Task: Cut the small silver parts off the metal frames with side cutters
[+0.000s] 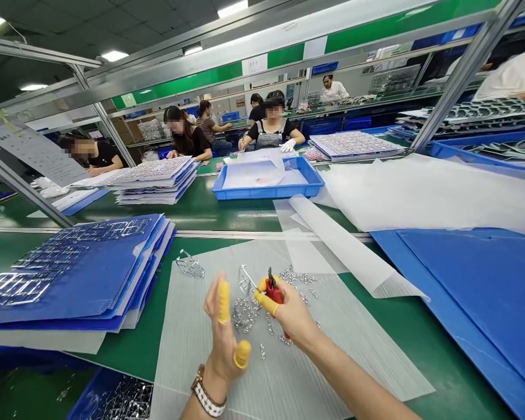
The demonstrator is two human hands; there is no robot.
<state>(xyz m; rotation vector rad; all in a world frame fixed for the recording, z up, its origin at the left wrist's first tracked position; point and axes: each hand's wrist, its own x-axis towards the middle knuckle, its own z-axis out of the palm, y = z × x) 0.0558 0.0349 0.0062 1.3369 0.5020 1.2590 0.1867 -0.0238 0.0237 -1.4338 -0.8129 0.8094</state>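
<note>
My left hand (225, 338) is held up over the sheet, its fingers stretched and its thumb apart, with nothing in it. Yellow finger cots cover its thumb and a finger. In my right hand (289, 309) are red-handled nippers (272, 289), their dark jaws pointing up. A thin shiny strip (249, 276) sticks out at the tips of its yellow-capped fingers. Small chrome pieces (245, 315) lie in a pile between my hands, and more chrome pieces (298, 276) are scattered beyond the right one. A chrome sprue frame (190, 266) rests at the sheet's far left corner.
Under the pieces is a translucent sheet (192, 350) on the green table (354, 280). Blue boards (109, 274) bearing chrome frames are stacked at left. A blue panel (472, 280) lies at right, a blue tray (266, 189) ahead. Several people sit across the bench.
</note>
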